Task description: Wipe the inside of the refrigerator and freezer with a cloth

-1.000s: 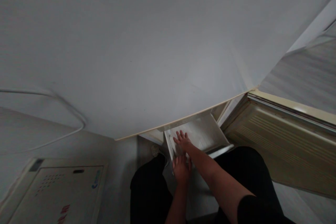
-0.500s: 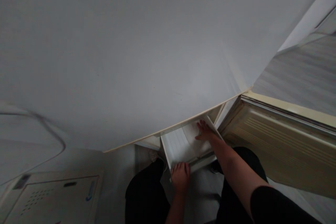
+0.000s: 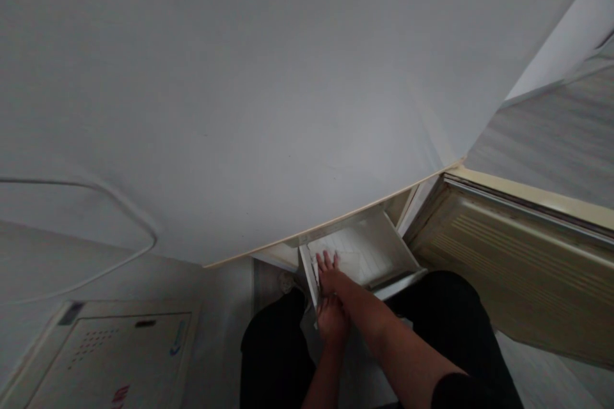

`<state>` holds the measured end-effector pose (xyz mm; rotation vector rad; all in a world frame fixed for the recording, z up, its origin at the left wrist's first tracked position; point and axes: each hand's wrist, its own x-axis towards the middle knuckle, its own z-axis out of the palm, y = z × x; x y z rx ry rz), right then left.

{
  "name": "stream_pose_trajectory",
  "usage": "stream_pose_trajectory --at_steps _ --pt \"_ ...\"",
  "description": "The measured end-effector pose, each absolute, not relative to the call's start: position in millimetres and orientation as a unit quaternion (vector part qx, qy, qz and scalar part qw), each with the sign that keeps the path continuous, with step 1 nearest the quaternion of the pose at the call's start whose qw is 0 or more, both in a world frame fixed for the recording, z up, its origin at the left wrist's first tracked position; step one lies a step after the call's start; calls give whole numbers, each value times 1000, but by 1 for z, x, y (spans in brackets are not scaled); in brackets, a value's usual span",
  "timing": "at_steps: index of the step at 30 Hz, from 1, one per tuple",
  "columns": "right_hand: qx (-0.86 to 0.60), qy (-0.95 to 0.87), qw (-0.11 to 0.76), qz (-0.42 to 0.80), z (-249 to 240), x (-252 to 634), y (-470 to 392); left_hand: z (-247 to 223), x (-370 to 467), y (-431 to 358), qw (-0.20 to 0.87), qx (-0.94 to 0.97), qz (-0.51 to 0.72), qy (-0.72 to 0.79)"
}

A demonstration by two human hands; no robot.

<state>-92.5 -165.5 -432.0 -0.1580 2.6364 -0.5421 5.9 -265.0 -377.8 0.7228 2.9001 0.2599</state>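
A white drawer (image 3: 384, 244) is pulled out below the edge of a large pale panel. My left hand (image 3: 332, 321) is closed on the front left corner of the drawer, its fingers curled over the rim and partly hidden by my right wrist. Inside, my right hand (image 3: 329, 271) lies with fingers spread near the left wall. Beside and partly under it is a thin, pale, flat piece (image 3: 349, 262); whether it is cloth or paper I cannot tell. My right forearm crosses over the drawer front.
The large pale panel (image 3: 288, 89) fills the view ahead. At right stands an open door with a ribbed, yellowish inner side (image 3: 508, 268). A white cable (image 3: 125, 204) hangs at left above a metal box (image 3: 110, 351). My knees flank the drawer.
My right hand has moved from the right part of the drawer to its left wall, close to my left hand. The left hand keeps its place at the corner. The view has shifted slightly.
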Motion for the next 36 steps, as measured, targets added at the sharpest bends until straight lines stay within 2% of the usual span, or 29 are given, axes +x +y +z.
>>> stream_pose_trajectory --at_steps 5,11,14,18,22,25,30,36 --pt "-85 952 202 -212 -440 -79 -117 -370 7 -260 66 222 60 971" --pt "121 949 254 -144 -435 -47 -1 -365 9 -256 68 226 58 970" --pt "155 935 285 -141 -437 -30 21 -364 10 -255 60 224 65 971" --pt "214 919 310 -119 -441 -24 0 -364 11 -255 48 226 68 971" --pt "232 924 299 -53 -436 -34 -29 -366 10 -255 49 225 71 971" --pt "185 942 276 -39 -428 -45 -42 -368 10 -255 49 222 74 971" --pt "69 956 265 -101 -422 -65 -74 -370 12 -256 49 216 76 972" --pt "-18 960 248 -127 -440 -76 -143 -387 14 -266 12 210 162 964"
